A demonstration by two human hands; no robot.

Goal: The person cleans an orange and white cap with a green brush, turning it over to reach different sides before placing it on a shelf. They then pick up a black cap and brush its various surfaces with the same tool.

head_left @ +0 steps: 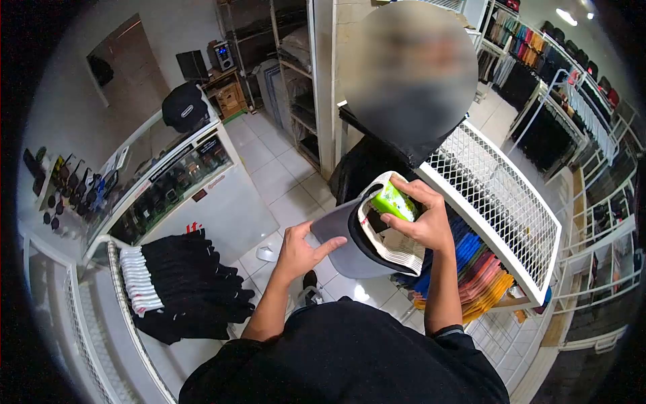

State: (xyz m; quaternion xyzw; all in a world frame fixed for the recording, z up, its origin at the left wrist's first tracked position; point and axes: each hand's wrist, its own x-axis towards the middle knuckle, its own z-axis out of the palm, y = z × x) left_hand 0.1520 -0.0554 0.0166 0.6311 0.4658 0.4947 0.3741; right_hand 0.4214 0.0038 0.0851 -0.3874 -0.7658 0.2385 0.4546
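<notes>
Before the torso, the left hand (297,252) pinches the smooth grey brim (342,259) of a cream-and-black fabric cap (367,244) while the half-curled right hand (431,219) clasps a green-and-white object (393,200) at its crown, seemingly working there, which calls for steady support.

This is a clothing shop. At the far right, many garments (518,40) hang in close rows, with dark caps (568,44) lined up along the top of the rail. To the right, a white rack (494,180) with a mesh top carries blue, red and yellow clothes (468,262). Near left, black garments (195,279) hang tightly packed on another rack (121,296). Behind them on the left stands a glass display case (173,172) of small goods, a black cap (185,108) on top, with sunglasses (64,188) at the far left.
</notes>
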